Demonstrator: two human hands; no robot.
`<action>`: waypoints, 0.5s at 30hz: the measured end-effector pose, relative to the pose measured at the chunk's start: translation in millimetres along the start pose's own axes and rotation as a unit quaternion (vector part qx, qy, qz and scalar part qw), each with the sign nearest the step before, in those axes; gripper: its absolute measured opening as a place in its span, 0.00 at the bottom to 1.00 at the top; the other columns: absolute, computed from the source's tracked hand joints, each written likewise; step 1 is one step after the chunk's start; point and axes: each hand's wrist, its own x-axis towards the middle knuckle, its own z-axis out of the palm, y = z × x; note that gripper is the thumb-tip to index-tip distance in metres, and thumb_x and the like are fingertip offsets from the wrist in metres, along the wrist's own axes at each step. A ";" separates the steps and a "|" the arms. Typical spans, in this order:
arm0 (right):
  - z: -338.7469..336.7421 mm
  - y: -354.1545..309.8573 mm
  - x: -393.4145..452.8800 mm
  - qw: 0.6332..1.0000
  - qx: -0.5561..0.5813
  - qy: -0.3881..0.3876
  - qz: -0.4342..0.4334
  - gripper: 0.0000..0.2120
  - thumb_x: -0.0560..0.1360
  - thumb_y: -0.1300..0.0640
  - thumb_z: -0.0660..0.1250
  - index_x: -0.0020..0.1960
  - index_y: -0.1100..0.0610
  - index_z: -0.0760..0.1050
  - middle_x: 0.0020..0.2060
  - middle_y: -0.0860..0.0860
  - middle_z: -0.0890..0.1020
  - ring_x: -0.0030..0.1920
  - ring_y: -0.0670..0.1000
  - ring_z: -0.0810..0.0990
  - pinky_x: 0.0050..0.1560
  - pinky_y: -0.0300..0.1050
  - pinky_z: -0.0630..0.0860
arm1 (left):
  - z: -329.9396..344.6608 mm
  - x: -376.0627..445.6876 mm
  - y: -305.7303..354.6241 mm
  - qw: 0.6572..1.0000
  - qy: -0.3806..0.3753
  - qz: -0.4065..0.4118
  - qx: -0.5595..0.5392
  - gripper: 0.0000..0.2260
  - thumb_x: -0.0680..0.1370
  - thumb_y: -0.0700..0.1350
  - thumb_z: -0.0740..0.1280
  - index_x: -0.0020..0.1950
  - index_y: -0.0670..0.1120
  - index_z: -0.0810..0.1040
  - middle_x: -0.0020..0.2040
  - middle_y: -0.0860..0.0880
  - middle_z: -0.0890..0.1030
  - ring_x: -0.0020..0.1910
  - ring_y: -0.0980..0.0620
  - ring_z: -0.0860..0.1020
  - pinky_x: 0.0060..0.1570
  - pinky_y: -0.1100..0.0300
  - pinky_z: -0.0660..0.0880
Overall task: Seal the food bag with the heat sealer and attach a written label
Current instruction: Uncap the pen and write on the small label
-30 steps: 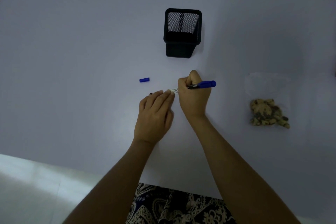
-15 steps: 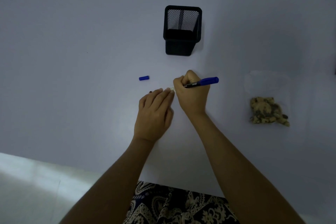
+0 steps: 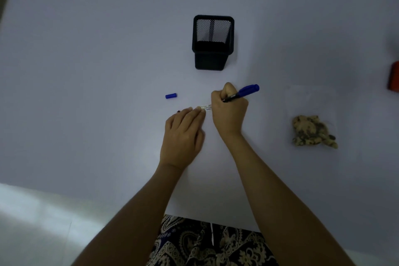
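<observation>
A small white label (image 3: 206, 107) lies on the white table (image 3: 86, 114), with dark writing on the strip that shows between my hands. My left hand (image 3: 183, 134) lies flat, its fingertips pressing the label's left end. My right hand (image 3: 230, 109) grips a blue marker (image 3: 241, 93), tip down at the label and hidden behind the fingers. The marker's blue cap (image 3: 171, 95) lies off to the left. At the right, a clear food bag (image 3: 311, 101) holds a clump of brown speckled food (image 3: 313, 131).
A black mesh pen holder (image 3: 212, 42) stands behind my hands. A red and dark object (image 3: 394, 77) shows at the right edge. The table's near edge runs just in front of my patterned clothing.
My right hand with the marker has shifted a little while writing; more of the label's written strip shows. The left hand stays on the label.
</observation>
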 end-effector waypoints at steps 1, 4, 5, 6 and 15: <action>-1.1 -3.2 0.4 1.000 0.011 0.005 0.011 0.21 0.73 0.70 0.63 0.30 0.54 0.58 0.23 0.47 0.64 0.22 0.42 0.65 0.26 0.32 0.66 | -0.4 0.3 0.1 1.000 -0.003 0.000 0.000 0.17 0.77 0.43 0.63 0.66 0.42 0.75 0.62 0.44 0.79 0.64 0.45 0.74 0.64 0.50 0.68; -5.0 -12.8 5.2 0.999 0.029 0.006 0.044 0.19 0.72 0.70 0.62 0.30 0.55 0.58 0.24 0.49 0.62 0.24 0.42 0.62 0.26 0.35 0.64 | -4.2 2.5 1.5 1.000 -0.019 -0.005 0.004 0.17 0.77 0.42 0.64 0.66 0.42 0.75 0.63 0.44 0.78 0.64 0.46 0.74 0.64 0.50 0.68; -6.3 -16.5 7.7 0.998 0.034 0.007 0.058 0.19 0.72 0.70 0.62 0.30 0.55 0.57 0.24 0.49 0.62 0.26 0.43 0.62 0.27 0.36 0.64 | -5.7 3.3 1.7 1.000 -0.025 -0.006 0.007 0.17 0.77 0.42 0.64 0.66 0.42 0.75 0.63 0.45 0.78 0.64 0.46 0.74 0.63 0.51 0.68; -7.9 -20.0 10.2 0.996 0.038 0.008 0.077 0.20 0.72 0.69 0.62 0.30 0.54 0.57 0.25 0.50 0.62 0.27 0.45 0.63 0.28 0.39 0.64 | -7.2 4.3 2.0 1.000 -0.029 -0.006 0.010 0.17 0.77 0.42 0.64 0.66 0.43 0.75 0.63 0.45 0.78 0.64 0.47 0.74 0.63 0.51 0.68; -47.3 -39.2 24.8 0.965 0.109 0.054 0.232 0.19 0.73 0.67 0.62 0.28 0.54 0.61 0.24 0.50 0.68 0.23 0.46 0.64 0.22 0.37 0.62 | -23.0 33.1 1.6 1.000 -0.001 -0.010 -0.014 0.09 0.69 0.37 0.75 0.47 0.42 0.83 0.46 0.46 0.83 0.46 0.45 0.80 0.49 0.54 0.74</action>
